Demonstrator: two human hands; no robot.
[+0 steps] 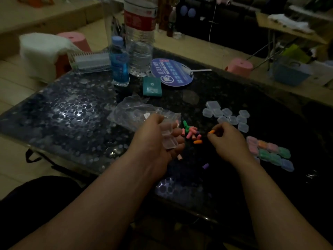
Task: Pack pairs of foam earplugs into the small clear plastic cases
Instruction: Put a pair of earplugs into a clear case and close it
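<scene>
My left hand (155, 139) holds an open clear plastic case (168, 137), its lid hinged back and both halves facing up. My right hand (227, 139) pinches an orange earplug (211, 131) at its fingertips, just right of a small pile of loose pink, green and orange earplugs (191, 133) on the dark table. A pink earplug (179, 157) lies under my left hand and a purple one (205, 166) lies nearer to me. Several empty clear cases (227, 115) sit beyond my right hand. Closed cases with coloured earplugs inside (270, 152) lie to the right.
A crumpled clear plastic bag (133, 110) lies left of the pile. Further back stand two water bottles (138, 38), a round blue hand fan (172, 73), a green packet (152, 86) and a clear rack (90, 60). Pink stools (239, 66) stand beside the table (63, 112).
</scene>
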